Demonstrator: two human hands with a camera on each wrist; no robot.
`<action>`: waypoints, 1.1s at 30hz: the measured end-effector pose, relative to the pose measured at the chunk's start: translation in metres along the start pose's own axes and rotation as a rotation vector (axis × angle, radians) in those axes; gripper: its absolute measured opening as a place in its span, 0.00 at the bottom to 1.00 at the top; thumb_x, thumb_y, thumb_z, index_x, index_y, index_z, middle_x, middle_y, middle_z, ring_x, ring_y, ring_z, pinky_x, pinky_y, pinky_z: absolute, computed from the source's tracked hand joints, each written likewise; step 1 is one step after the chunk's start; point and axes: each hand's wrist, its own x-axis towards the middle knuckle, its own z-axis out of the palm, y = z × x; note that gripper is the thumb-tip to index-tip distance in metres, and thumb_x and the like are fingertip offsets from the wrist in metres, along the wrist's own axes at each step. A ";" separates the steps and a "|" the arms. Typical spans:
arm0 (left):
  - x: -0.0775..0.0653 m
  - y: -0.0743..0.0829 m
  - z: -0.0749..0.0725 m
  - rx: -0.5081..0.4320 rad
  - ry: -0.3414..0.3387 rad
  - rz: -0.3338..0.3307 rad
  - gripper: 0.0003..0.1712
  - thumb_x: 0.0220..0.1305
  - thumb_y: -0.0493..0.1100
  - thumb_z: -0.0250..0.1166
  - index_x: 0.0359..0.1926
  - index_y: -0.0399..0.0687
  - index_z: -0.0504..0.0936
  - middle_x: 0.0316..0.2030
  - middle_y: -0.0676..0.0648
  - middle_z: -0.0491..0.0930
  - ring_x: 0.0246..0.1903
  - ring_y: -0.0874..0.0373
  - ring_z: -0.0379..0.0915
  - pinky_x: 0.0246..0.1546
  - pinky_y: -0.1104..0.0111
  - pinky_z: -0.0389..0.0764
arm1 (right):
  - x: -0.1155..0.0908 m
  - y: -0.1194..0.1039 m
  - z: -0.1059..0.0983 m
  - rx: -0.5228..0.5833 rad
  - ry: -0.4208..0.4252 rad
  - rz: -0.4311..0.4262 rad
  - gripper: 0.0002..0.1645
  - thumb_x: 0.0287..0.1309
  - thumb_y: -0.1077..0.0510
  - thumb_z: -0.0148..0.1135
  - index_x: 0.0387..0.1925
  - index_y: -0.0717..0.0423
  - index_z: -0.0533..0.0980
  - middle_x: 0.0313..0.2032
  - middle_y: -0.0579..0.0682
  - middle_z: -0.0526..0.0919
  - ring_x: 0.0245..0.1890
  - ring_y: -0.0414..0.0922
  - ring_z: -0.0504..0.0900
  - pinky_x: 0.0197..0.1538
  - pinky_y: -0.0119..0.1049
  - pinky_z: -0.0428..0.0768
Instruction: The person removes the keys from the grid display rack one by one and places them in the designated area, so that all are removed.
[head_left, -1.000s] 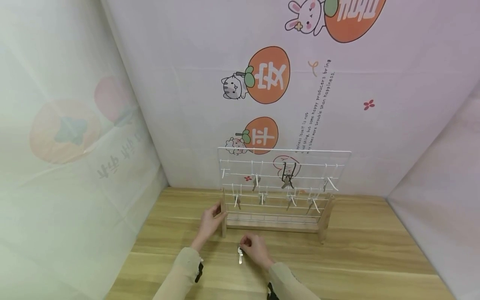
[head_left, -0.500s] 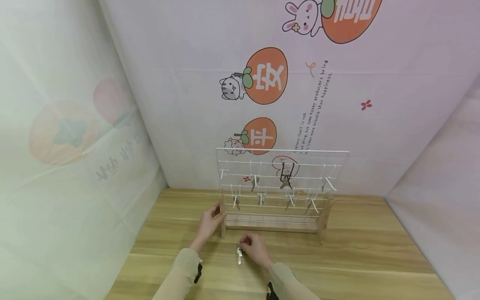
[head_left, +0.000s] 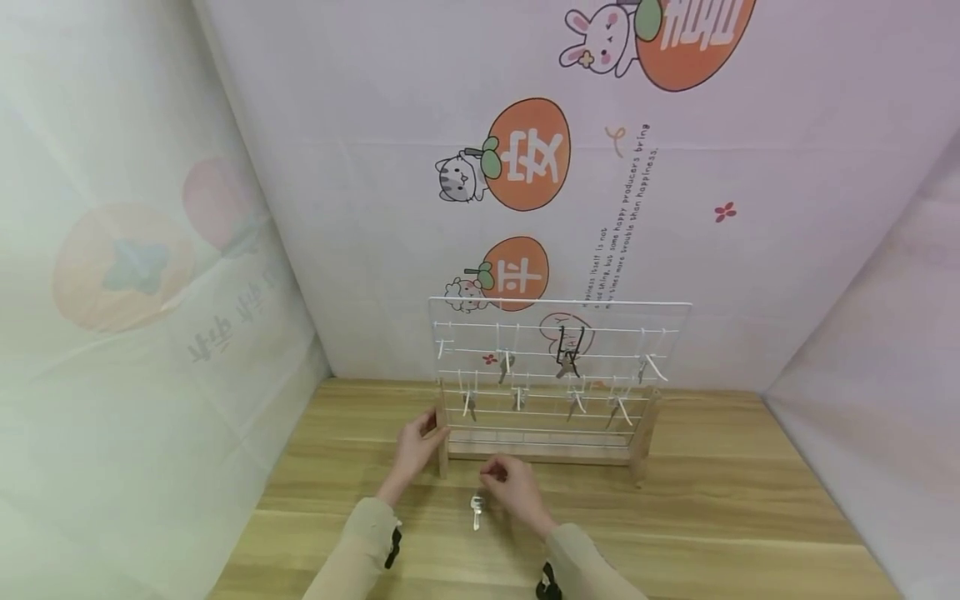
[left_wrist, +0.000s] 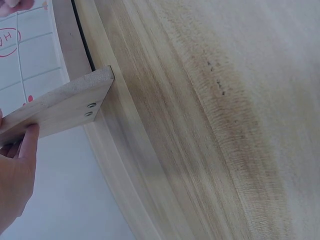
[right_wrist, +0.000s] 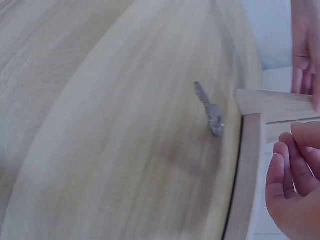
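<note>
A silver key [head_left: 476,510] lies on the wooden table in front of the rack. It also shows in the right wrist view, where the key [right_wrist: 210,112] is apart from the fingers. My right hand [head_left: 517,492] is just above and beside it, fingers curled and thumb tip meeting the fingertips. Nothing shows between them in the right wrist view. My left hand [head_left: 416,448] grips the left wooden upright [left_wrist: 65,107] of the white wire rack [head_left: 558,304], thumb and fingers on the board; some fingers are hidden behind it.
Several keys hang on the rack's hooks, among them one key [head_left: 567,364] on the black hook and one key [head_left: 506,367] on a white hook. The wooden table [head_left: 735,500] extends to both sides. A printed cloth [head_left: 360,208] hangs behind the rack.
My right hand has lifted slightly away from the key, which stays on the table. My left hand keeps its grip on the upright. The head view has shifted a little.
</note>
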 end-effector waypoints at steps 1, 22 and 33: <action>0.002 -0.007 0.002 0.002 0.007 -0.001 0.31 0.64 0.34 0.66 0.64 0.22 0.68 0.60 0.25 0.74 0.59 0.32 0.75 0.60 0.50 0.82 | 0.000 -0.001 -0.002 0.005 0.009 -0.004 0.03 0.58 0.64 0.66 0.35 0.60 0.81 0.33 0.51 0.85 0.31 0.33 0.77 0.34 0.21 0.80; 0.003 -0.011 0.002 0.053 0.007 0.041 0.29 0.64 0.34 0.66 0.62 0.20 0.70 0.58 0.23 0.75 0.57 0.31 0.76 0.58 0.49 0.83 | -0.004 -0.062 -0.044 0.091 0.164 -0.045 0.04 0.59 0.61 0.68 0.36 0.55 0.82 0.37 0.51 0.87 0.37 0.38 0.83 0.42 0.23 0.86; 0.003 -0.010 0.000 0.023 -0.010 0.011 0.31 0.64 0.36 0.66 0.64 0.22 0.68 0.60 0.24 0.74 0.59 0.30 0.74 0.60 0.50 0.81 | 0.006 -0.090 -0.078 0.171 0.296 -0.099 0.06 0.56 0.64 0.69 0.37 0.57 0.82 0.37 0.53 0.88 0.36 0.38 0.84 0.43 0.22 0.86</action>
